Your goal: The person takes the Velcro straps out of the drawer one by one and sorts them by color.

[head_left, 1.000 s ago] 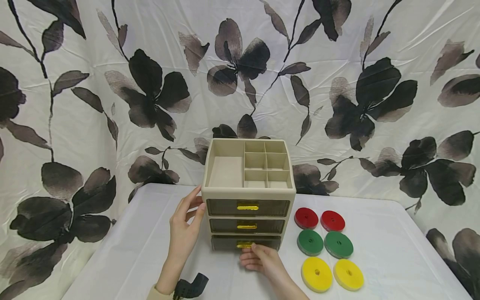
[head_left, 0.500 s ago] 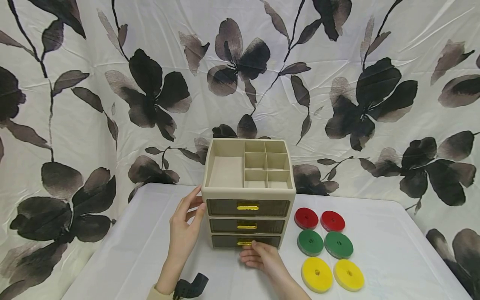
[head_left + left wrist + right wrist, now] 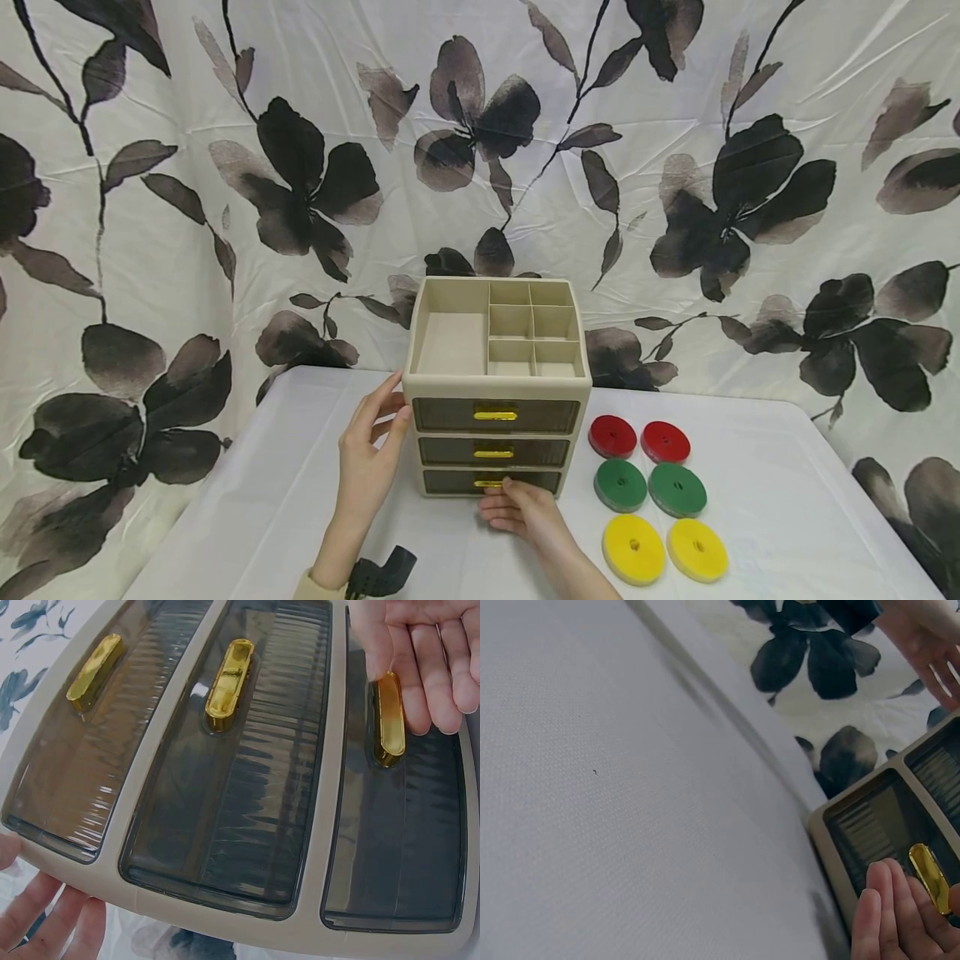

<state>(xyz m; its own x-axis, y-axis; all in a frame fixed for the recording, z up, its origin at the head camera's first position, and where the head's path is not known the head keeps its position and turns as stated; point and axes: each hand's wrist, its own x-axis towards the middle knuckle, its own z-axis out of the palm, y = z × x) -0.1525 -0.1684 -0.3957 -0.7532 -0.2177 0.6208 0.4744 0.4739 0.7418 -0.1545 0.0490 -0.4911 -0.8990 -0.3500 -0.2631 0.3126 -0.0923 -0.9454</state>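
Observation:
A beige drawer organizer (image 3: 498, 382) stands upright on the white table, with three smoky see-through drawers and gold handles. My left hand (image 3: 371, 457) rests against its left side, fingers extended along the wall and thumb at the front edge. In front of the bottom drawer (image 3: 450, 482), my right hand (image 3: 528, 517) holds the gold handle (image 3: 390, 716) between thumb and index finger. The other fingers of that hand extend loosely below it. All the drawers sit flush with the frame. Through the dark fronts, the insides are hard to make out.
Right of the organizer lie pairs of round discs with centre holes: red (image 3: 612, 437), green (image 3: 620, 485) and yellow (image 3: 633, 549). The organizer's top has open compartments (image 3: 512, 321). A black wrist device (image 3: 382, 573) shows by the left forearm. Floral fabric (image 3: 480, 142) hangs behind the table.
The bottom drawer has slid back slightly into the organizer, and my right hand moved a little with it at the handle. My left hand has stayed in place.

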